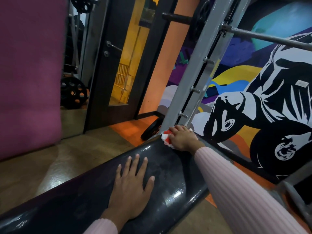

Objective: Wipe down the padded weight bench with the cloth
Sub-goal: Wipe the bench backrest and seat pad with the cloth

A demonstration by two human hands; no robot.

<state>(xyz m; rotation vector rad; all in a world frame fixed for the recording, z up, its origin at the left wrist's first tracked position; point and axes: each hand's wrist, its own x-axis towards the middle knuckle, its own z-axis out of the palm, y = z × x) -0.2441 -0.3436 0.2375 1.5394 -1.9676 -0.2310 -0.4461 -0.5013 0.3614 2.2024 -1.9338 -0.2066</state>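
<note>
The padded weight bench [168, 168] is black and glossy and runs from the lower left up to the centre of the head view. My left hand [130, 186] lies flat on the pad with its fingers spread, holding nothing. At the far end of the pad my right hand [182, 139] presses a red and white cloth [166, 138] onto the bench's top edge, close to the foot of the grey rack upright. Most of the cloth is hidden under the hand. Both arms wear pale pink ribbed sleeves.
A grey rack upright [190, 78] rises just behind the bench end, with a steel bar [270, 37] running right. A black weight plate [151, 130] leans at its base. A dark door [108, 68], a mirror and a painted mural wall [253, 115] surround the spot.
</note>
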